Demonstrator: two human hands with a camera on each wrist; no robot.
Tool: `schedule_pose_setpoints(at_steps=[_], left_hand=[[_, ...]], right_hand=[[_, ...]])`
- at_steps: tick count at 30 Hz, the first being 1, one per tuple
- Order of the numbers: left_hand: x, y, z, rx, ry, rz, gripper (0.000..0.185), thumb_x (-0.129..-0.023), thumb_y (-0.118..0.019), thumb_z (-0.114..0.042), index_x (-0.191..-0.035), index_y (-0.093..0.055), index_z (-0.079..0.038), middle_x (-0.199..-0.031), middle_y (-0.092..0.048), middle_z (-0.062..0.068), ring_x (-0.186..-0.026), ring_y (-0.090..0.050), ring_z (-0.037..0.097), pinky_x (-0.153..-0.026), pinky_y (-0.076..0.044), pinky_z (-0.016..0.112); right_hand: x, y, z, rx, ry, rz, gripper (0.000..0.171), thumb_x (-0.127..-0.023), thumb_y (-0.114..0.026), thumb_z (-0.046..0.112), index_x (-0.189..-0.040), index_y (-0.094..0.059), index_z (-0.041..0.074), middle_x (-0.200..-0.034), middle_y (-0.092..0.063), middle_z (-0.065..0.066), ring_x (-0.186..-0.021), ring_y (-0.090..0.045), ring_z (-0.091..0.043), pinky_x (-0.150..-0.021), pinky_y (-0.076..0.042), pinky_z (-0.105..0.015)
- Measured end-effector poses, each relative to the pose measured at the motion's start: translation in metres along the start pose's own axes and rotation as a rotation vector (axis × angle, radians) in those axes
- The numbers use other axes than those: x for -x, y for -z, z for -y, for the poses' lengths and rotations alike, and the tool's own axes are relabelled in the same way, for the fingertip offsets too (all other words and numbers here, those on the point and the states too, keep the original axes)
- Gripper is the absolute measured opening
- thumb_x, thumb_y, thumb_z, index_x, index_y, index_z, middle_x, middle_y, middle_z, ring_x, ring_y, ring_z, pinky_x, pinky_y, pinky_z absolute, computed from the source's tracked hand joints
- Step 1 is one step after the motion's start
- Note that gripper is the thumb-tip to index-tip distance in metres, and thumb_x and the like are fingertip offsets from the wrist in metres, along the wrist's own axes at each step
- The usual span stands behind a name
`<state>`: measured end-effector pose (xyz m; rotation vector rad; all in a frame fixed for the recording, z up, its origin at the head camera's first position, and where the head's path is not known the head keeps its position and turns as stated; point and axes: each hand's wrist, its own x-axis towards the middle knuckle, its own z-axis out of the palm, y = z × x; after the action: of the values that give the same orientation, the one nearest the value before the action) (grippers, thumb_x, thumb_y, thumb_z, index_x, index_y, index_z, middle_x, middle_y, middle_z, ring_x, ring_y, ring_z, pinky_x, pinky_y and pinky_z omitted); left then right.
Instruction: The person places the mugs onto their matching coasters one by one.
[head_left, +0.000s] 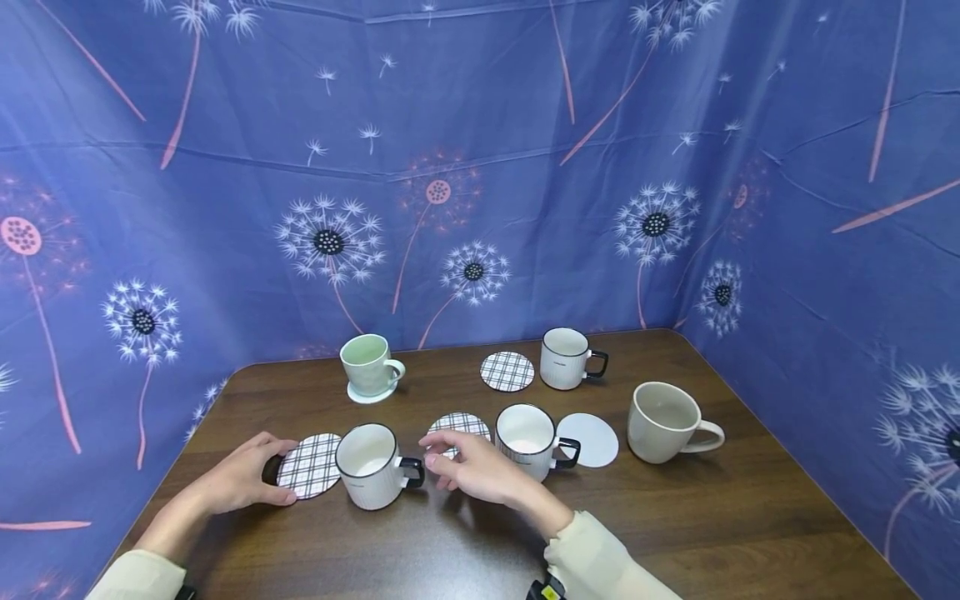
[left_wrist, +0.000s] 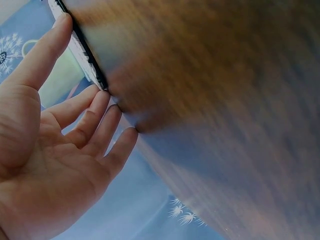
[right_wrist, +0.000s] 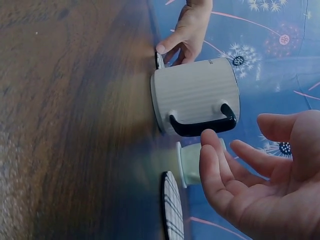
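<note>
My left hand point(head_left: 279, 471) pinches the near edge of a plaid coaster point(head_left: 309, 465) lying on the brown table point(head_left: 465, 550), thumb on one side and fingers point(left_wrist: 95, 115) on the other. The coaster point(left_wrist: 82, 47) touches a white ribbed mug point(head_left: 371, 465) with a black handle point(right_wrist: 200, 127). My right hand point(head_left: 450, 462) hovers open just right of that handle, fingers relaxed and holding nothing. It hangs above a second plaid coaster point(head_left: 459, 425). In the right wrist view the mug point(right_wrist: 195, 95) fills the centre, with the left hand point(right_wrist: 187, 30) behind it.
Another white mug with a black handle point(head_left: 527, 440) stands right of my right hand, beside a plain white coaster point(head_left: 588, 439) and a beige mug point(head_left: 666, 421). Further back are a green mug point(head_left: 366, 364) on a white coaster, a plaid coaster point(head_left: 507, 371) and a white mug point(head_left: 566, 358). Blue cloth walls surround the table.
</note>
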<state>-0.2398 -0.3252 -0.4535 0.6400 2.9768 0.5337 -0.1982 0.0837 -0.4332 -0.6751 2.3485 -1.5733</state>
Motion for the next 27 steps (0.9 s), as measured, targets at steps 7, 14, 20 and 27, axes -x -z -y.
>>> schedule_pose_setpoints(at_steps=[7, 14, 20, 27], left_hand=[[0.002, 0.0, -0.001, 0.005, 0.006, 0.006, 0.089, -0.071, -0.098, -0.043, -0.138, -0.064, 0.005, -0.115, -0.062, 0.004, -0.109, -0.061, 0.025, -0.094, -0.052, 0.045], [0.001, 0.0, -0.002, 0.007, -0.006, -0.005, 0.088, -0.071, -0.098, -0.042, -0.138, -0.064, 0.005, -0.115, -0.062, 0.004, -0.109, -0.061, 0.025, -0.094, -0.052, 0.045], [0.001, 0.0, -0.001, 0.004, -0.012, -0.013, 0.088, -0.071, -0.098, -0.042, -0.138, -0.065, 0.005, -0.114, -0.061, 0.003, -0.108, -0.061, 0.024, -0.093, -0.052, 0.043], [0.001, -0.001, 0.0, 0.007, -0.001, -0.012, 0.089, -0.07, -0.098, -0.042, -0.138, -0.065, 0.004, -0.116, -0.062, 0.004, -0.109, -0.061, 0.025, -0.094, -0.052, 0.045]], right_hand=[[-0.004, -0.008, -0.001, -0.048, -0.029, 0.032, 0.032, -0.105, -0.064, 0.022, -0.133, -0.069, 0.007, -0.114, -0.072, -0.009, -0.082, -0.076, -0.024, -0.072, -0.061, -0.03], [-0.007, -0.013, -0.003, -0.089, -0.035, 0.04, 0.024, -0.106, -0.063, 0.019, -0.123, -0.07, 0.004, -0.111, -0.071, -0.021, -0.08, -0.075, -0.025, -0.075, -0.063, -0.036], [-0.01, -0.018, -0.003, -0.108, -0.033, 0.04, 0.023, -0.105, -0.063, 0.016, -0.12, -0.071, -0.001, -0.11, -0.073, -0.02, -0.078, -0.074, -0.024, -0.072, -0.063, -0.035], [-0.014, -0.022, -0.003, -0.086, -0.034, 0.026, 0.018, -0.105, -0.063, 0.016, -0.107, -0.074, 0.002, -0.106, -0.076, -0.019, -0.078, -0.075, -0.022, -0.072, -0.063, -0.038]])
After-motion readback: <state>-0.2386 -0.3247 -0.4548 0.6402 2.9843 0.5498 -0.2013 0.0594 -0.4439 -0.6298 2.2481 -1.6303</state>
